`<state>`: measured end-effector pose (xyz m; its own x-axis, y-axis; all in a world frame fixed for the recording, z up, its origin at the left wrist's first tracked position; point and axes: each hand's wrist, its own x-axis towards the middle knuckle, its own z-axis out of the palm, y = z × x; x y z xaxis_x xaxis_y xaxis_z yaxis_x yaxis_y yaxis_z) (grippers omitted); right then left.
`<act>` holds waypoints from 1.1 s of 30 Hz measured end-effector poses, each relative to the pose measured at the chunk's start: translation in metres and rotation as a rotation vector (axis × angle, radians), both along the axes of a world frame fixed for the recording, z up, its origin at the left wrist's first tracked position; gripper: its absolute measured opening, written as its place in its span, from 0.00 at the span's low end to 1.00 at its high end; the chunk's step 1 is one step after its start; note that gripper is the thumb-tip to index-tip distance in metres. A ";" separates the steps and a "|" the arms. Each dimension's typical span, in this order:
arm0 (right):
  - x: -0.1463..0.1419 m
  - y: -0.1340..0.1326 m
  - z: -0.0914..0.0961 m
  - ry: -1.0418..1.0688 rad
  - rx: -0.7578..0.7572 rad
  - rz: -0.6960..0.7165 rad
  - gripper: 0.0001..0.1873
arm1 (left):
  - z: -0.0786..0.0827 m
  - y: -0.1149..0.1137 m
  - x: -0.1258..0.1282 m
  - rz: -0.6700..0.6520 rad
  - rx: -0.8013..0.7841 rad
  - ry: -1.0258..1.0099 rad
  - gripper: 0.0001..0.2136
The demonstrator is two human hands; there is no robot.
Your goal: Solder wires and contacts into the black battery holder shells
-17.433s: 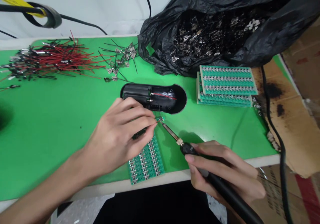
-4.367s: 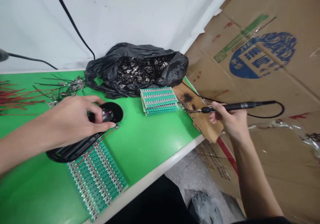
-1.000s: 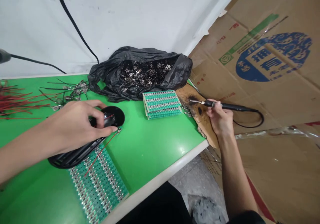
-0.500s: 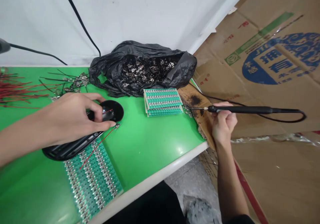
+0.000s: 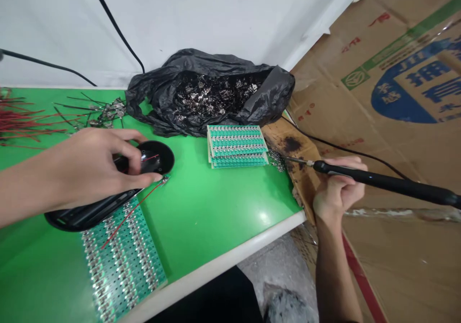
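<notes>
I have the left hand (image 5: pixel 91 162) reaching in from the left, palm down, fingers curled over the rounded end of a long black plastic housing (image 5: pixel 158 157) and closed on it, with the fingertips near its edge. The housing lies on the green table mat (image 5: pixel 216 203), partly over a green circuit-board panel studded with silver contacts (image 5: pixel 122 260). A thin red wire with a small metal tab (image 5: pixel 144 208) runs across that panel, and its tab sits just beside my fingertips.

The right hand (image 5: pixel 338 184) rests to the right, wrist bent, wrapped around a slim black soldering iron (image 5: pixel 382 181). Its metal tip (image 5: pixel 295 160) points left, just above a scorched cardboard sheet (image 5: pixel 291 157) and near a small heap of silver metal tabs (image 5: pixel 276 160).

Farther off sit a stack of green boards (image 5: pixel 237 145), a black plastic bag full of metal tabs (image 5: pixel 212 97), and a bundle of red wires (image 5: pixel 21 116).
</notes>
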<state>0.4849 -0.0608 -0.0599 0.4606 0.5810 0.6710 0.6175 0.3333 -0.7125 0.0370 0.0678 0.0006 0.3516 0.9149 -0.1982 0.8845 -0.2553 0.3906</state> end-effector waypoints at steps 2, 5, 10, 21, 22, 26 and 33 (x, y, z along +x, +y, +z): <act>-0.003 0.000 0.002 -0.056 0.048 -0.014 0.26 | -0.003 0.001 -0.002 -0.017 0.014 0.007 0.33; -0.007 0.002 0.009 -0.105 0.045 -0.005 0.30 | -0.002 0.001 0.000 -0.025 0.020 0.027 0.32; -0.001 0.016 0.031 -0.114 -0.133 0.105 0.29 | 0.001 0.001 0.003 -0.004 0.005 0.012 0.30; 0.023 0.033 0.024 -0.224 -0.164 0.230 0.26 | 0.004 -0.004 0.007 0.024 -0.011 0.026 0.30; 0.025 0.033 0.020 -0.219 -0.141 0.220 0.25 | 0.004 -0.004 0.007 0.019 -0.012 0.026 0.31; 0.031 0.034 0.007 -0.217 -0.040 0.158 0.21 | 0.003 -0.005 0.009 0.007 0.002 0.035 0.28; 0.035 0.032 -0.011 -0.200 0.012 -0.051 0.20 | -0.006 -0.002 0.000 -0.010 0.064 0.026 0.27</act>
<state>0.5199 -0.0292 -0.0710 0.3465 0.5517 0.7586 0.7626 0.3053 -0.5703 0.0369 0.0662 -0.0055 0.3565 0.9224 -0.1488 0.8912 -0.2879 0.3506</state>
